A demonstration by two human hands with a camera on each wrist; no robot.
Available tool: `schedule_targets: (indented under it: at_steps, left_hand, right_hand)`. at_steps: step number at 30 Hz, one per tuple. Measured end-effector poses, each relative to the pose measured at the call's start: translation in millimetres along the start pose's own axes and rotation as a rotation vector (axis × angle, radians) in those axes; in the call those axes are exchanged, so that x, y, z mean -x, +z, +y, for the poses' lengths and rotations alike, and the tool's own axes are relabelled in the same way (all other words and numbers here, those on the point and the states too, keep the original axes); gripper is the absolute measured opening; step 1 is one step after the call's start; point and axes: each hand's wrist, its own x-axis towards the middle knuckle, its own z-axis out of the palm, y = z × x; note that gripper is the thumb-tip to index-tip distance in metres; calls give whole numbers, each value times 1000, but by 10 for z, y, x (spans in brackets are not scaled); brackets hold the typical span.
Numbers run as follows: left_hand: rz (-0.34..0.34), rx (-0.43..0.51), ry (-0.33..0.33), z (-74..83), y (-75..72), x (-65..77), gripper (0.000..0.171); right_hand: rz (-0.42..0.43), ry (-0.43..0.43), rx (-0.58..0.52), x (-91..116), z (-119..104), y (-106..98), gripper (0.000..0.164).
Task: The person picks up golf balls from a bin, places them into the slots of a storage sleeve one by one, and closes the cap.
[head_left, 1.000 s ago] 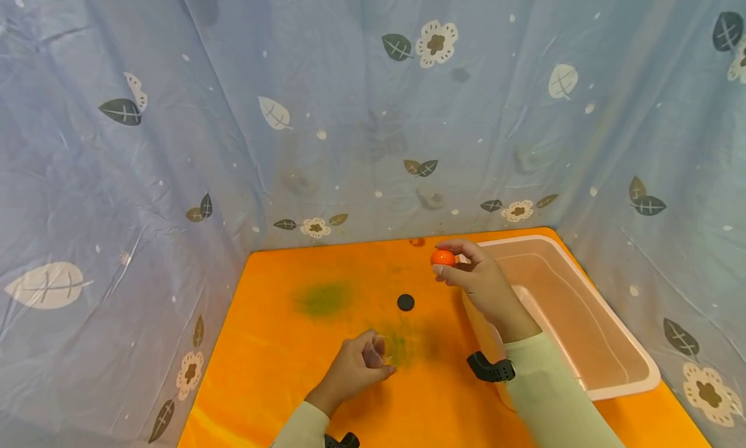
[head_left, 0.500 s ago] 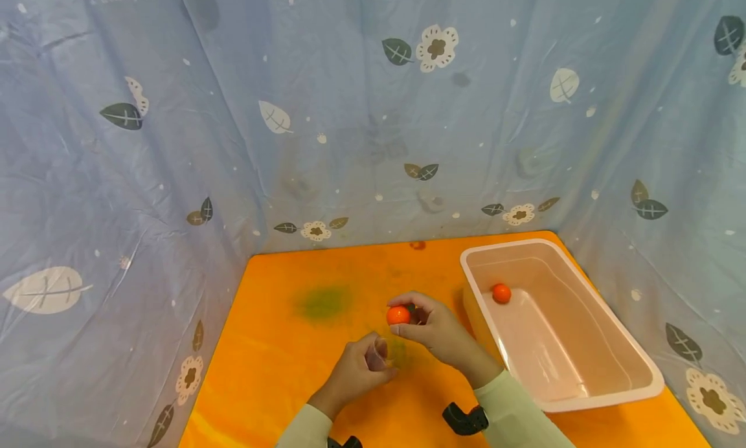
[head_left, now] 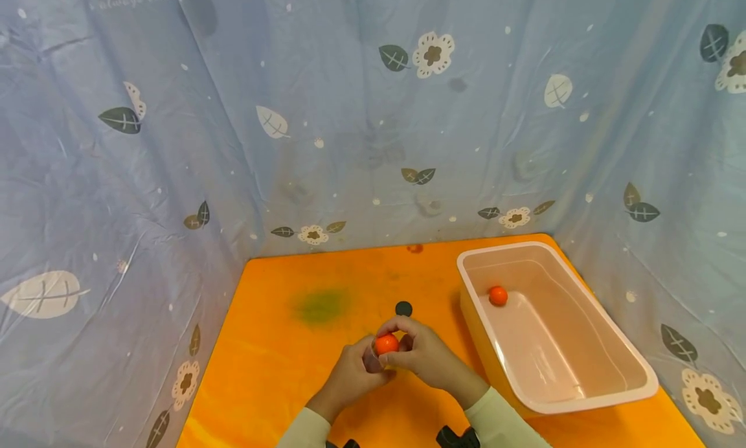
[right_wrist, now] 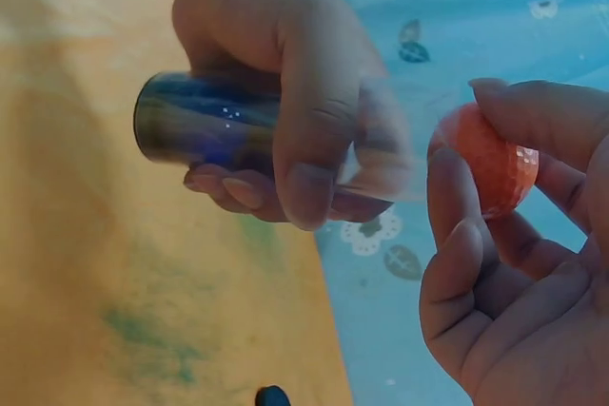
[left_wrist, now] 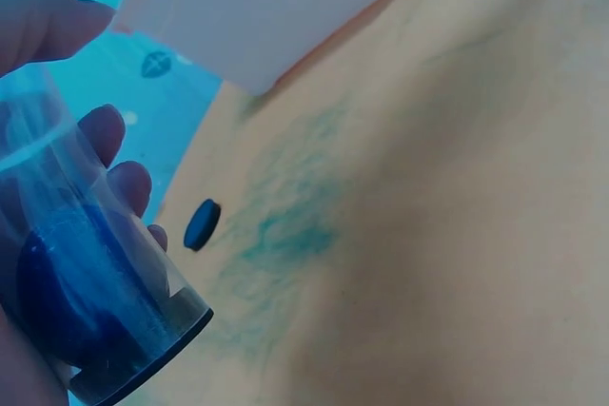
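My left hand (head_left: 350,373) grips a clear tube (left_wrist: 105,282) with a black base; a dark blue round thing shows inside it in the left wrist view. My right hand (head_left: 428,354) pinches an orange golf ball (right_wrist: 490,159), dimpled in the right wrist view, between thumb and fingertips. The ball is right at the tube's open mouth. Just beyond the hands, a flat black disc (head_left: 403,309) lies on the table. Part of the tube is hidden behind the left fingers.
A pale pink plastic tub (head_left: 542,344) stands at the right, with another orange ball (head_left: 498,296) in its far left corner. Blue patterned curtains (head_left: 361,124) enclose the orange table (head_left: 274,286), which has green stains.
My right hand has moved left and toward me from beside the tub, bringing the orange golf ball to the tube. The left hand has stayed nearly in place with the tube.
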Motion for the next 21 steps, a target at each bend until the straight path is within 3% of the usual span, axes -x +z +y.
schedule_targets:
  at_steps: [6, 13, 16, 21]
  left_hand:
    - [-13, 51, -13, -27, 25, 8, 39]
    - [16, -47, 5, -15, 27, 17, 32]
    - [23, -84, -16, -7, 27, 24, 30]
    - [8, -44, -66, 6, 22, 40, 34]
  right_hand:
    - [-3, 11, -7, 11, 37, 17, 30]
    - [-3, -3, 19, 23, 28, 1, 32]
    - [30, -31, 60, 30, -10, -71, 31]
    - [130, -110, 106, 20, -117, -330, 28]
